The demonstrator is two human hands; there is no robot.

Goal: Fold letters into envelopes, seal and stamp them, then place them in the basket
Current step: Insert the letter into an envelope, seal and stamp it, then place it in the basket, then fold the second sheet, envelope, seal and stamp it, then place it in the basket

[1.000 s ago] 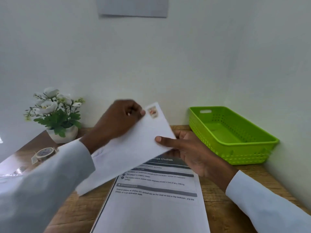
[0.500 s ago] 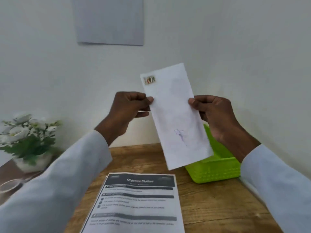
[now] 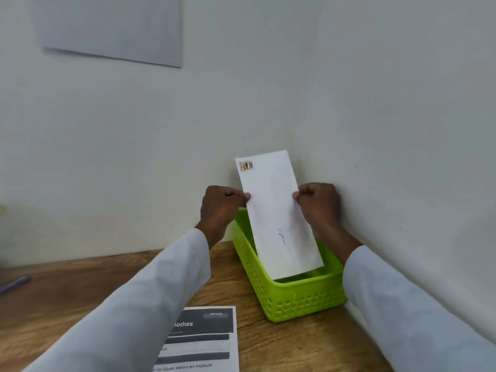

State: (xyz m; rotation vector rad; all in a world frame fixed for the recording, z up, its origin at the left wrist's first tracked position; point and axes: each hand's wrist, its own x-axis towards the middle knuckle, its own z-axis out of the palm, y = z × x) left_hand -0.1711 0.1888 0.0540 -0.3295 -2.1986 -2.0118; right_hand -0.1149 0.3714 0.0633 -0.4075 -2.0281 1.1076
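Both hands, left and right, pinch long edges of stamped white paper envelope, upright over perforated green plastic basket.

A wooden counter with a visible grain runs up to the white walls. A lime-green perforated basket sits on it in the right-hand corner. A printed sheet with dark header bars lies flat near the front edge, just left of the basket. At the far left lies a blurred purple object.
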